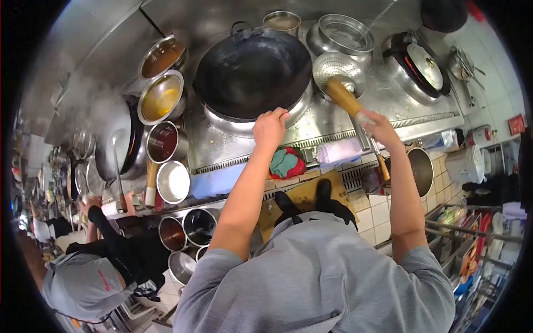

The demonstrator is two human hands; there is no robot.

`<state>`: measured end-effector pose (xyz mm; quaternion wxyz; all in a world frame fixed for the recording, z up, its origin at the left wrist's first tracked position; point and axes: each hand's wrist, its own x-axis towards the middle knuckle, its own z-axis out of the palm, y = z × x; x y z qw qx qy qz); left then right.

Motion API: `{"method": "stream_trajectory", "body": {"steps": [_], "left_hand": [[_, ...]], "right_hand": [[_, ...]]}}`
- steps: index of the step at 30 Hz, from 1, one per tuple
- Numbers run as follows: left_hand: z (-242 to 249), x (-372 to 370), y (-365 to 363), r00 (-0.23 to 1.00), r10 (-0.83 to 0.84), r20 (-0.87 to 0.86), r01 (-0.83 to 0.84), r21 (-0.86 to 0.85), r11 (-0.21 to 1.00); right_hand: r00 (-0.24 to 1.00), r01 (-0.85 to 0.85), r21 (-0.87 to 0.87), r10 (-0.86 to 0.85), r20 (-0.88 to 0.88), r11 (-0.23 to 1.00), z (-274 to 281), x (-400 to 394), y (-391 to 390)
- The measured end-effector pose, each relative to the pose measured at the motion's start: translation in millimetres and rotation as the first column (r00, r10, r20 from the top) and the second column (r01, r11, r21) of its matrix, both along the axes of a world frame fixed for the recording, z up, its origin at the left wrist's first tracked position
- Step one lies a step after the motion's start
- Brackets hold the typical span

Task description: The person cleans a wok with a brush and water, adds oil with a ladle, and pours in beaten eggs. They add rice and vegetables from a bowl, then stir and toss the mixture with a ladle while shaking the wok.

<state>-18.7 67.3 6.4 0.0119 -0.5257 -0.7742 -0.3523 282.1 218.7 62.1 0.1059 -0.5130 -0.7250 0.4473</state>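
A large black wok sits on the burner in front of me, with nothing visible inside but a dark, wet-looking surface. My left hand is closed on its near rim. In my right hand, held to the right of the wok, is a bamboo wok brush, its bristle end slightly blurred and pointing up-left. Behind the brush lies a perforated metal skimmer. A wooden-handled utensil hangs over the stove's front edge just below my right hand.
Bowls of orange-brown liquid and yellow liquid stand left of the wok. Metal pots line the back. A lidded pot is at right. A red and green cloth lies on the front edge. At left, another person works beside a steaming wok.
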Motion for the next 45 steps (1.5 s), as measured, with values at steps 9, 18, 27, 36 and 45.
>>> {"method": "stream_trajectory", "body": {"steps": [9, 18, 27, 36, 45], "left_hand": [[-4.3, -1.3, 6.1, 1.000, 0.001, 0.018, 0.001, -0.089, 0.996], [-19.7, 101.7, -86.1, 0.920, -0.373, 0.123, 0.358, 0.129, 0.925], [-218.2, 149.6, -180.8, 0.827, -0.315, 0.465, 0.516, -0.851, 0.098], [-205.6, 431.8, -93.5, 0.379, -0.796, 0.471, 0.543, -0.810, -0.221], [-74.1, 762.5, -229.4, 0.027, -0.206, 0.978, 0.543, -0.187, -0.819]], "right_hand": [[0.754, -0.316, 0.201, 0.117, 0.646, 0.927, -39.1, -37.7, -67.9], [0.783, -0.405, -0.250, 0.475, 0.402, 0.879, -79.9, 160.9, -278.8], [0.927, 0.370, -0.192, -0.347, 0.144, 0.909, -90.2, 313.5, -484.7], [0.507, 0.861, -0.009, -0.857, 0.096, 0.509, -61.7, 388.6, -584.1], [0.032, 0.988, -0.150, -0.998, 0.059, 0.022, -76.0, 375.5, -600.0]]}}
